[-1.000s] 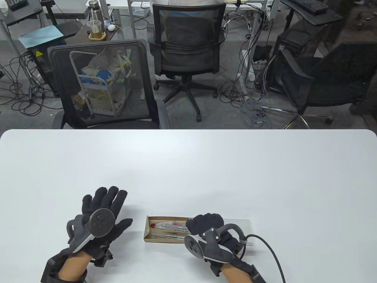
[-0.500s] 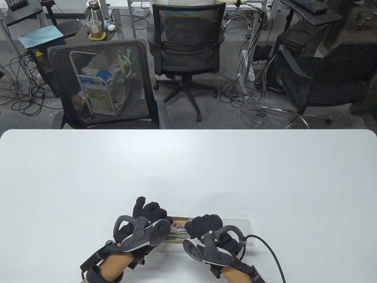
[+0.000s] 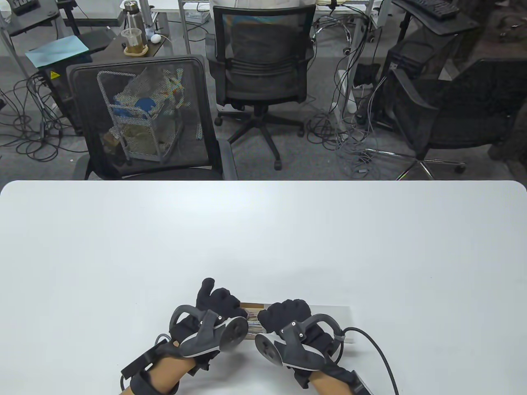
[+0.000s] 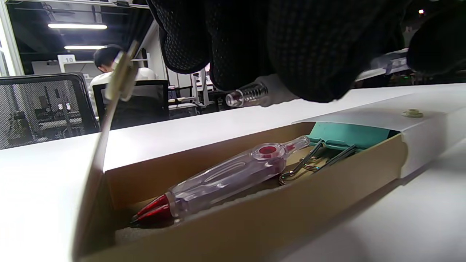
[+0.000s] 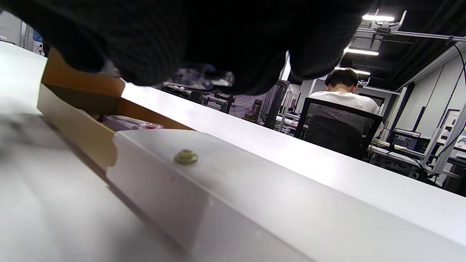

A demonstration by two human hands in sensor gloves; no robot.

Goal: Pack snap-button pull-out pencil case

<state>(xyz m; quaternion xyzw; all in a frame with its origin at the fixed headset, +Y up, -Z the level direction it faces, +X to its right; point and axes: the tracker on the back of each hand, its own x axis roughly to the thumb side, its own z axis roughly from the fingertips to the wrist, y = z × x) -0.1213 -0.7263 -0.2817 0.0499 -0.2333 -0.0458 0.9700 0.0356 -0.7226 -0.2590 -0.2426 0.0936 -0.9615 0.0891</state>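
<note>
Just under both hands' fingers (image 4: pixel 309 54): pencil case (image 4: pixel 422 123).

Having crossed from the lower left of the frame, left hand (image 3: pixel 216 314) now sitting just left of right hand (image 3: pixel 286 317), lower middle. Now covering the pulled-out drawer (image 3: pixel 252 307), its open brown tray and the pens inside, plainly seen a second ago, mostly hidden in the table view. No longer spread flat above the bench (image 3: pixel 263 230), fingers (image 3: pixel 222 298) curling over the tray's left end. Creeping slightly rightward since half a second ago, tracker disc nearing the right hand's tracker.
</note>
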